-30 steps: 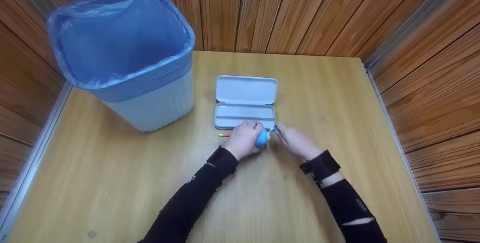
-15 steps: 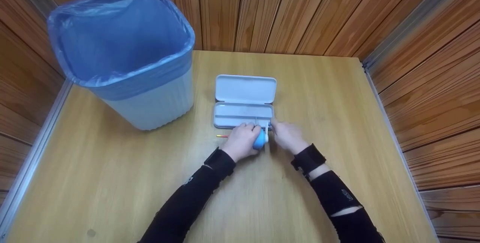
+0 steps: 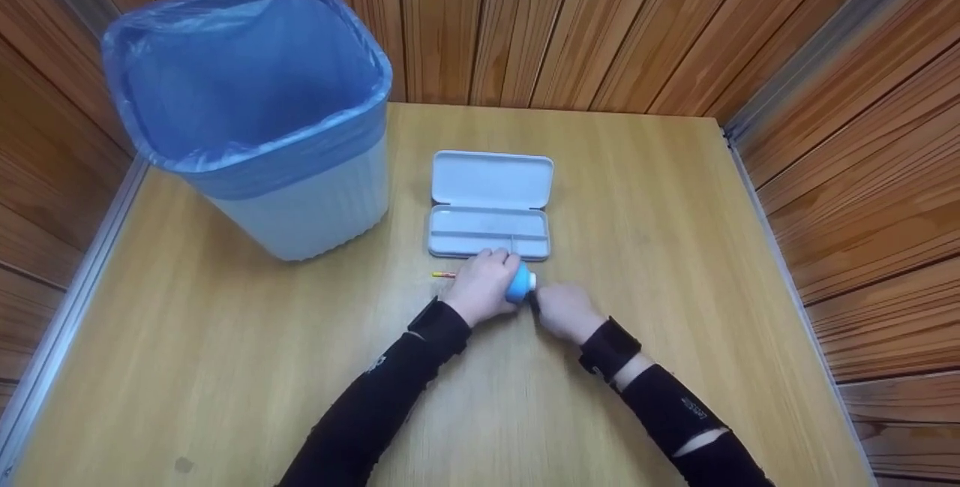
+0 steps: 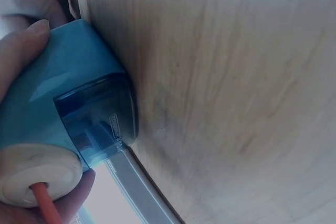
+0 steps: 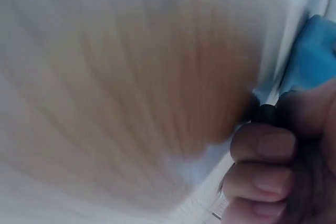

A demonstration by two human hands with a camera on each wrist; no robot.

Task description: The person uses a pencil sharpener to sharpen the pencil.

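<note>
My left hand [image 3: 482, 286] grips the blue pencil sharpener [image 3: 519, 284] on the table, fingers over its top. The left wrist view shows its clear shavings drawer [image 4: 97, 119] and cream round front, where a red pencil [image 4: 46, 203] sticks in the hole. In the head view only the pencil's yellow-and-red end [image 3: 443, 275] shows, left of the hand. My right hand [image 3: 568, 310] is at the sharpener's other side, low, with fingers curled round the dark crank knob [image 5: 266, 113]. Most of the crank arm is hidden by that hand.
A grey-white pencil case [image 3: 489, 232] lies with its lid up just beyond the sharpener, close to my left fingertips. A bin [image 3: 300, 209] with a blue liner stands at the back left. Wood-panelled walls enclose the table's back and sides.
My right hand has carried the crank knob round, first up toward the case, then down toward me. The left hand and the sharpener stay nearly where they were.
</note>
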